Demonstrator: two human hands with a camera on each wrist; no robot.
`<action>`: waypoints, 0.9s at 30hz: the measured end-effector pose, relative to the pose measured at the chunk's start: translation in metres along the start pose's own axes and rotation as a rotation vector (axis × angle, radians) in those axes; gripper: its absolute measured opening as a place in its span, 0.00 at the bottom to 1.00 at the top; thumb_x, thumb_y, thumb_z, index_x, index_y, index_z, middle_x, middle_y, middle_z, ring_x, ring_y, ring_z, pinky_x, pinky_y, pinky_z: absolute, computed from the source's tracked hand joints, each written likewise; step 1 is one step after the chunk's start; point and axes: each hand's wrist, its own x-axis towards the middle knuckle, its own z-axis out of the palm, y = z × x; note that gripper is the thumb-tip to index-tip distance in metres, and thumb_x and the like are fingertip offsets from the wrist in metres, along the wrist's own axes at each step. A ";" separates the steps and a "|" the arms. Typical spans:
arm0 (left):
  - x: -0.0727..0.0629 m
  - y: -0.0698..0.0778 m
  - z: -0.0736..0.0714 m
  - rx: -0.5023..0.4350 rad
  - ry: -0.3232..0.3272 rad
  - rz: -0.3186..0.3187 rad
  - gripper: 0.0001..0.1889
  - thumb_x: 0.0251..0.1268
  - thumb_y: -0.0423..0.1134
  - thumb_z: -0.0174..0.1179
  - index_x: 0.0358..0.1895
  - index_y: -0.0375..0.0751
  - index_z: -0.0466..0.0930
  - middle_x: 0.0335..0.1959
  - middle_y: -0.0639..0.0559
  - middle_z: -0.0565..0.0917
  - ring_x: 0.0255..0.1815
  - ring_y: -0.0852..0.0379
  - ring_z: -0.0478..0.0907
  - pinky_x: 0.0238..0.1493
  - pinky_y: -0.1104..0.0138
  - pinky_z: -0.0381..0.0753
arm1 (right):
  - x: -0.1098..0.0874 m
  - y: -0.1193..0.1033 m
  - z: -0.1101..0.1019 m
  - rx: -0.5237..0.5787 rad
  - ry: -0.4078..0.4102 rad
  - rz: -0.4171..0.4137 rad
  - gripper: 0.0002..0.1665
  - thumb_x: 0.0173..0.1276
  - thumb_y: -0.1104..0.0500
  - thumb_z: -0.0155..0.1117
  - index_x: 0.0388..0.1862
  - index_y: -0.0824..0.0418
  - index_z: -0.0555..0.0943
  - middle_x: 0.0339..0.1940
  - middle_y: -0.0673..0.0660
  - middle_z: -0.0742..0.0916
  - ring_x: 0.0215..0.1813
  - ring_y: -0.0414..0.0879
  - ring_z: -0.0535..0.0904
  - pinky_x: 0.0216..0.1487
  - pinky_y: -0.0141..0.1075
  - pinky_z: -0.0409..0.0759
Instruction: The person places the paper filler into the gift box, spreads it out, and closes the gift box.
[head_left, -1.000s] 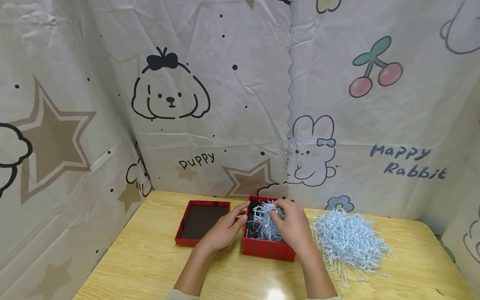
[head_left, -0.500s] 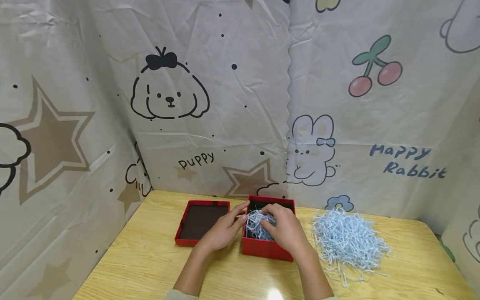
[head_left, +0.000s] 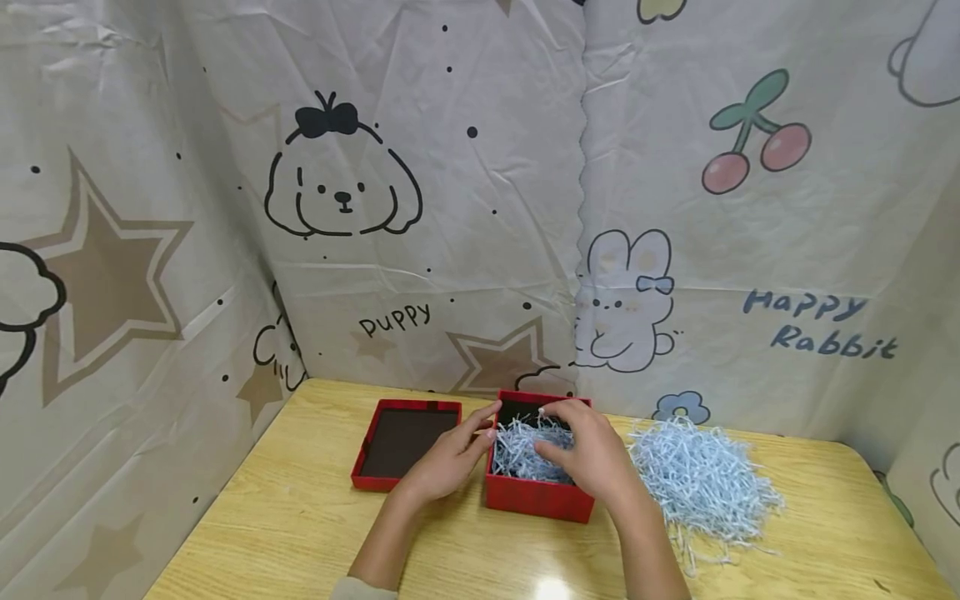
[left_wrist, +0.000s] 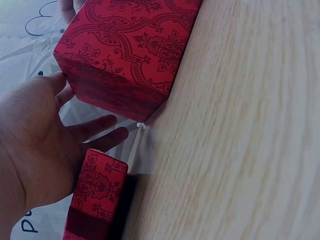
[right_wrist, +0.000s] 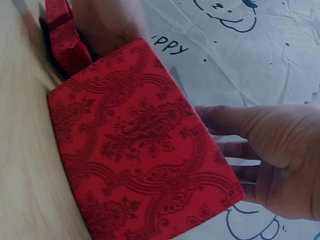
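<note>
A red patterned gift box (head_left: pixel 540 497) stands on the table with its top uncovered. Pale blue shredded paper (head_left: pixel 517 446) lies inside it, mostly toward the front and left. My left hand (head_left: pixel 444 457) rests with loosely extended fingers at the box's left wall; in the left wrist view its thumb touches the rim. Over the box opening is my right hand (head_left: pixel 594 454), its thumb and fingers spread apart above the paper, holding no clump. In the right wrist view its fingertips reach past the rim and are hidden behind the box wall.
The box lid (head_left: pixel 405 442), dark inside, lies upturned left of the box. A loose heap of shredded paper (head_left: pixel 701 483) sits to the right, strands trailing forward. A printed cloth (head_left: pixel 480 208) hangs behind the wooden table (head_left: pixel 300 517).
My right hand has let go of the clump of shredded paper, which now lies spread lower in the box. It moved left, then back right, and its fingers have opened. My left hand stays put.
</note>
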 end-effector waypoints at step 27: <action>0.000 0.002 -0.001 0.023 0.003 0.002 0.29 0.87 0.52 0.48 0.85 0.60 0.59 0.76 0.46 0.74 0.75 0.47 0.73 0.74 0.45 0.71 | -0.014 0.029 -0.044 -0.071 0.100 0.096 0.24 0.75 0.56 0.71 0.65 0.65 0.83 0.65 0.67 0.84 0.68 0.69 0.78 0.67 0.65 0.75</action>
